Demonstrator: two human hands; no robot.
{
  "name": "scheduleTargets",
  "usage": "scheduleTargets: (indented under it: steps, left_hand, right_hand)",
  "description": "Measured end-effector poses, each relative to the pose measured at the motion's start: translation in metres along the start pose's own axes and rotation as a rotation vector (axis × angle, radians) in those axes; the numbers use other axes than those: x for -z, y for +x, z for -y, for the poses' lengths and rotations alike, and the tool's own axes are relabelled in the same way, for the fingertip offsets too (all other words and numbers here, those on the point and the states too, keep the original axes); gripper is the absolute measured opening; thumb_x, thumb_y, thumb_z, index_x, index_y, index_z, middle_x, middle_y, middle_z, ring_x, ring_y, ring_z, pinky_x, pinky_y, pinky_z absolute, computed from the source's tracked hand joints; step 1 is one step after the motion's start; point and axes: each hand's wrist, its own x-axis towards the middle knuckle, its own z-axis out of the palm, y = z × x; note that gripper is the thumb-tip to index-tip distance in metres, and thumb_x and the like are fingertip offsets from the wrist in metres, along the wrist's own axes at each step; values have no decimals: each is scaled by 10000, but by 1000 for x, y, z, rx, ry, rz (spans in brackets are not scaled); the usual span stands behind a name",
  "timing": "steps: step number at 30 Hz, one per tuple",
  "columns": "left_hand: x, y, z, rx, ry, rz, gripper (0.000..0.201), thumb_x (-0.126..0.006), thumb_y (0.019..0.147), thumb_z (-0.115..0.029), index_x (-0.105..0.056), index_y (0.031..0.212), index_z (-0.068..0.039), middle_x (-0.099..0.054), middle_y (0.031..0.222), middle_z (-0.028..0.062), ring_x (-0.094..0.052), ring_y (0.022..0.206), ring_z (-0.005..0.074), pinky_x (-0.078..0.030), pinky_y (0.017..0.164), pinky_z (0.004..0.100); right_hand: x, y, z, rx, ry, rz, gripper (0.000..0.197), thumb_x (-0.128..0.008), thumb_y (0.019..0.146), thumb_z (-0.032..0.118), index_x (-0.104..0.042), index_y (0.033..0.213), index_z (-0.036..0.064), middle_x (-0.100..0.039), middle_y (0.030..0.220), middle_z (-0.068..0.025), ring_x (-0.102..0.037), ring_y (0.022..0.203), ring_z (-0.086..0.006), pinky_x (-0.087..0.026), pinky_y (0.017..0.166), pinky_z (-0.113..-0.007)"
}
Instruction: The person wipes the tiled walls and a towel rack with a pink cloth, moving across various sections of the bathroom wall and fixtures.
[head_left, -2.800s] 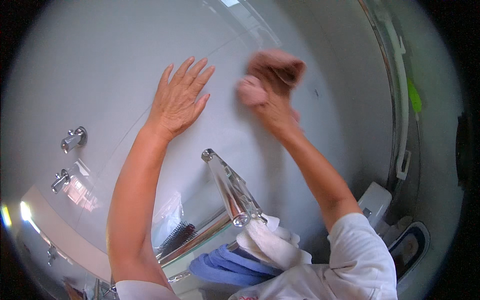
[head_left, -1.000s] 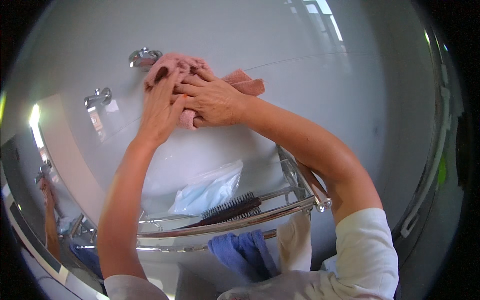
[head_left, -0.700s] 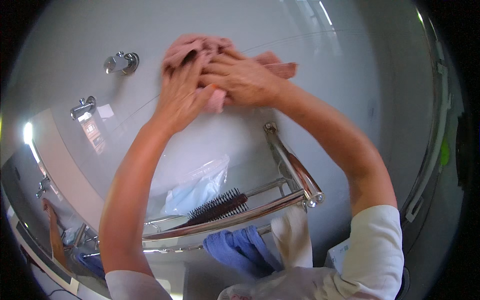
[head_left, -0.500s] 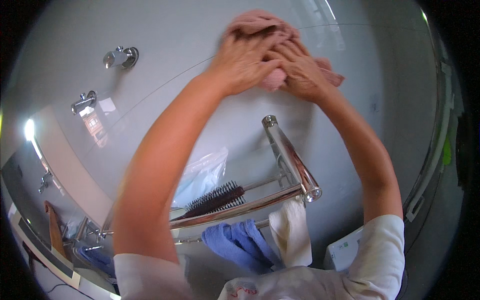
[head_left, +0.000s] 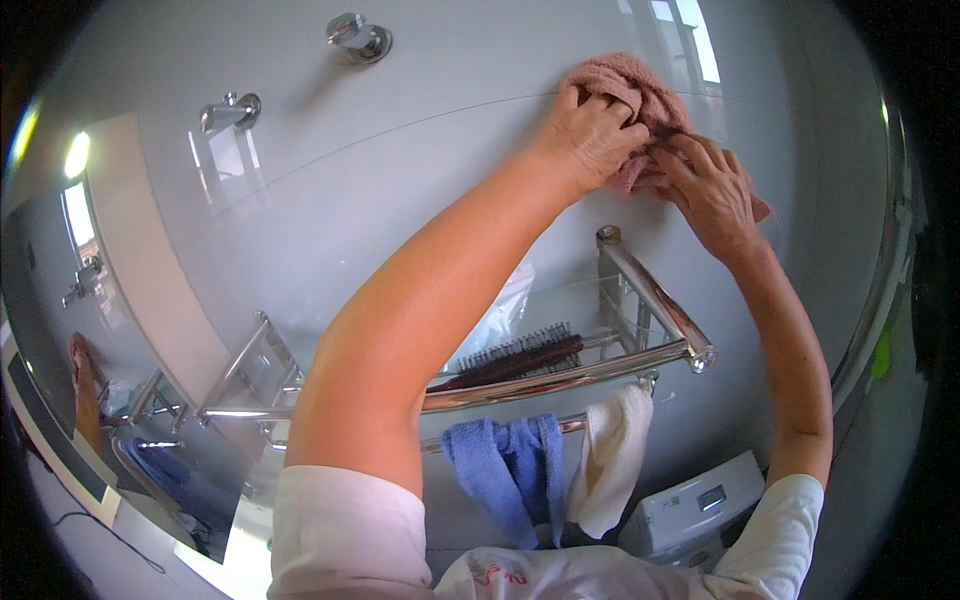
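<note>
A bunched pink towel (head_left: 645, 85) lies against the pale tiled wall, high up and right of centre. My left hand (head_left: 592, 138) has its fingers curled into the towel's left side, gripping it. On the lower right side of the cloth, my right hand (head_left: 712, 190) closes with bent fingers on a fold. The fingertips of both hands are partly hidden in the cloth. One corner of the towel sticks out beyond my right hand.
Below my arms is a glass shelf with a chrome rail (head_left: 560, 383), holding a dark bristle hairbrush (head_left: 525, 362) and a clear plastic bag (head_left: 505, 305). Blue (head_left: 508, 470) and white (head_left: 610, 455) cloths hang under it. Two chrome valves (head_left: 358, 38) jut from the wall; a mirror stands left.
The view has shifted, so the shelf and valves sit further right. My left fingers have gone from lying flat to curled into the towel, and my hands are further apart.
</note>
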Motion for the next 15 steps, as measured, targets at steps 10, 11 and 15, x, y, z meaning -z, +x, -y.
scheduleTargets:
  steps: [10, 11, 15]
  left_hand:
    - [51, -47, 55, 150, -48, 126, 259, -627, 808, -218, -623, 1061, -273, -576, 1163, -9, -533, 1150, 211, -401, 896, 456]
    - [56, -55, 61, 159, -42, 134, 262, -625, 810, -217, -621, 1064, -276, -576, 1161, -11, -535, 1146, 211, -402, 896, 455]
    - [87, -84, 91, 180, -31, 144, 266, -613, 819, -193, -614, 1075, -262, -576, 1151, -5, -535, 1137, 220, -441, 866, 426]
  right_hand:
    - [17, 79, 55, 156, 250, 120, 349, -645, 753, 22, -534, 1080, 67, -529, 1172, -116, -540, 1109, -356, -488, 914, -441]
    - [17, 86, 63, 169, 254, 144, 358, -644, 755, 23, -534, 1093, 69, -529, 1179, -114, -540, 1116, -353, -489, 920, -438]
    - [7, 116, 87, 326, 188, 61, 336, -643, 794, 52, -536, 1111, 90, -532, 1192, -106, -546, 1123, -327, -493, 923, -427]
